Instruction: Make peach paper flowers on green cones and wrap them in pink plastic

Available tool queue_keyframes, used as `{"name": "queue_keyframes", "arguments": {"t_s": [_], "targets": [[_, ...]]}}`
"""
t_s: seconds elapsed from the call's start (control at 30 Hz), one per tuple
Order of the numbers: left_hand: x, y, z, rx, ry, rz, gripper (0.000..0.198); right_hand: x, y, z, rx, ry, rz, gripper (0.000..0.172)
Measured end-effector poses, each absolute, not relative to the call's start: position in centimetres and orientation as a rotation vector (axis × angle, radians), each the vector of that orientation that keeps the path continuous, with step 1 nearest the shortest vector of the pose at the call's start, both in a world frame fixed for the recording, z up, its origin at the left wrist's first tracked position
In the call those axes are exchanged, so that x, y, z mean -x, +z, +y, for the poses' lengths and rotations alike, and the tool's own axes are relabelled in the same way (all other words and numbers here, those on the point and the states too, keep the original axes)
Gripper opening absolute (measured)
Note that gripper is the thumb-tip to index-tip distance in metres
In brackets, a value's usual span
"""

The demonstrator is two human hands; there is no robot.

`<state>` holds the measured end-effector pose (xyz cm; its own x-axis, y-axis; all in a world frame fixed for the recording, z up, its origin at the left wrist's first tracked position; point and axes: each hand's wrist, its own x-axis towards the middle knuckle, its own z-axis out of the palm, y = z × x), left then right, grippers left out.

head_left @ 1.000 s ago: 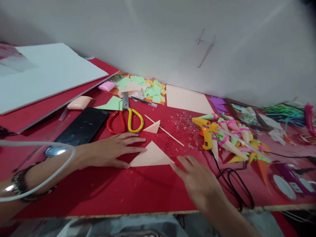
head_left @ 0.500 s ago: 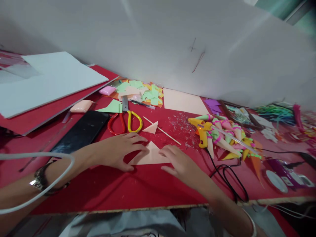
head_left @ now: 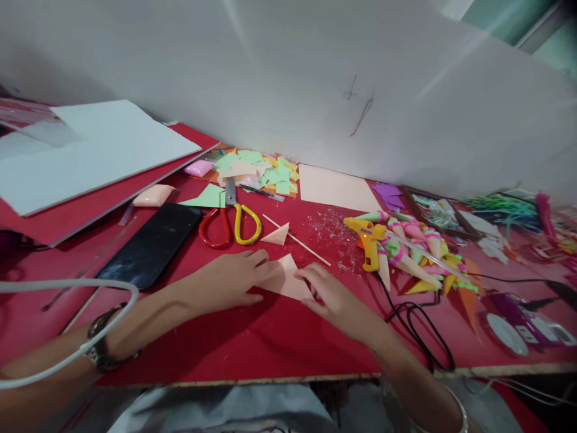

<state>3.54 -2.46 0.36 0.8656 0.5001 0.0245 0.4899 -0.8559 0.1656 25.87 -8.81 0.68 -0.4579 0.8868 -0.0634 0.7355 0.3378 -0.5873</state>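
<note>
A folded piece of peach paper lies on the red tabletop between my hands. My left hand rests with its fingers stretched over the paper's left part, hiding that corner, its thumb apart below. My right hand has its fingers curled at the paper's right corner, with the thumb at the lower edge. Just beyond are a smaller folded peach paper triangle and a thin pale stick. Scissors with one red and one yellow handle lie behind my left hand.
A yellow glue gun with a black cord lies against a pile of colourful paper cones at right. A black phone is at left. Paper scraps and a peach sheet lie by the wall. A white cable crosses the left foreground.
The folded paper has turned clockwise and its right corner now points lower. My left hand has shifted right over its left part; my right hand's fingers have curled more at the other corner.
</note>
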Motion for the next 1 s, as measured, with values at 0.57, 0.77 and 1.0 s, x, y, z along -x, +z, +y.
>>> {"name": "queue_keyframes", "arguments": {"t_s": [0.57,0.77,1.0], "targets": [[-5.1,1.6,-3.6,-3.225,0.527,0.598,0.023,-25.1,0.8,-7.6,1.276,1.538,-1.468,0.014],[-4.8,2.7,-3.3,-3.145,0.609,0.728,0.016,-24.6,3.0,-7.9,1.321,0.986,-1.970,0.019],[-5.3,3.6,-3.9,-3.012,0.545,0.769,0.018,-23.5,4.2,-8.2,1.301,0.388,-2.526,0.028]]}}
